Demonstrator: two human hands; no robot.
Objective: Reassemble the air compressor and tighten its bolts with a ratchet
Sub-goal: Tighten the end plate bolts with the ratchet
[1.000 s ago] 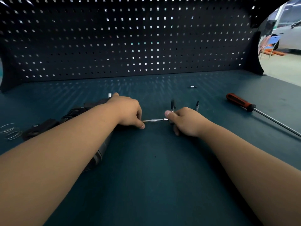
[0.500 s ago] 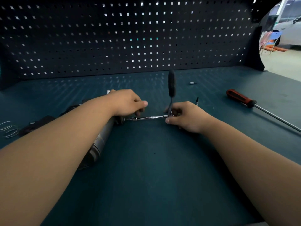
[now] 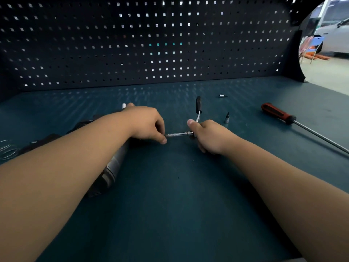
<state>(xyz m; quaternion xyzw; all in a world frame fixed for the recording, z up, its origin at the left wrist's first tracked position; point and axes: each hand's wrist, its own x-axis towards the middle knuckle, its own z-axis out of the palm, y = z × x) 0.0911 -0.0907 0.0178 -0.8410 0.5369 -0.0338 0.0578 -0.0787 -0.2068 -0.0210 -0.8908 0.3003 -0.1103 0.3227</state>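
We've got the air compressor [image 3: 113, 167] lying on its side left of centre, mostly tucked under our left forearm, which we reckon stops it rolling. Our left hand [image 3: 147, 123] has its fingers [image 3: 162, 140] pinching the thin extension bar [image 3: 177, 134] at mid-frame, probably to steady the bit on a bolt we can't see. Our right hand [image 3: 209, 135] is curled round the head of the ratchet [image 3: 198, 105], with the black handle sticking up for swing room. A spare socket bit [image 3: 226, 119] and the red-handled screwdriver [image 3: 275, 113] sit on the tabletop [image 3: 188, 205] at right, handy.
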